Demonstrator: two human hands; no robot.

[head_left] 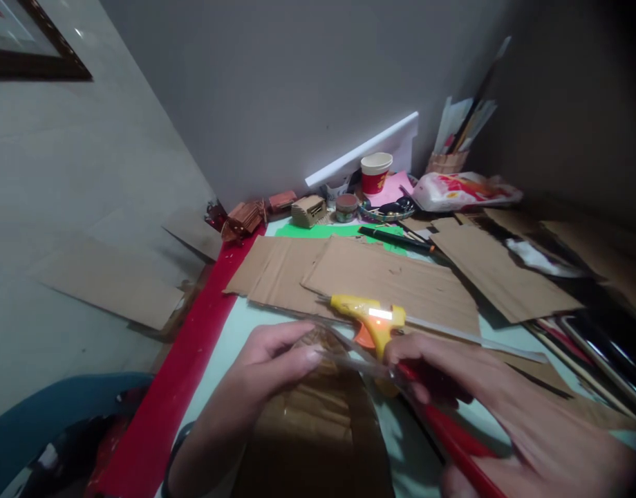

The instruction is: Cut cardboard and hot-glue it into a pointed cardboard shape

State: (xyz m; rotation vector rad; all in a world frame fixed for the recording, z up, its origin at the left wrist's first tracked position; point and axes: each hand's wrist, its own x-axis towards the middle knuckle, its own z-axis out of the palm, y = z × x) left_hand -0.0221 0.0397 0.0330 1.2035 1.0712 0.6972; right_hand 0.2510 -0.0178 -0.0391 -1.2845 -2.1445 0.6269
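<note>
The left hand (pixel 276 363) pinches the far end of a brown, rounded cardboard piece (pixel 312 422) above the pale-green tabletop (pixel 235 332), and here's the right hand (pixel 484 387) gripping red-handled metal scissors (pixel 442 430), blades spread right there, just short of a yellow plastic glue gun (pixel 370 315)!

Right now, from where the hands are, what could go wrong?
The scissors look open beside the left grip, which holds the brown piece, so a slip might nick its thumb. The glue gun shows a lit spot; if hot, its nozzle could burn nearby fingers. The right grip is close enough that it might knock the gun.
</note>
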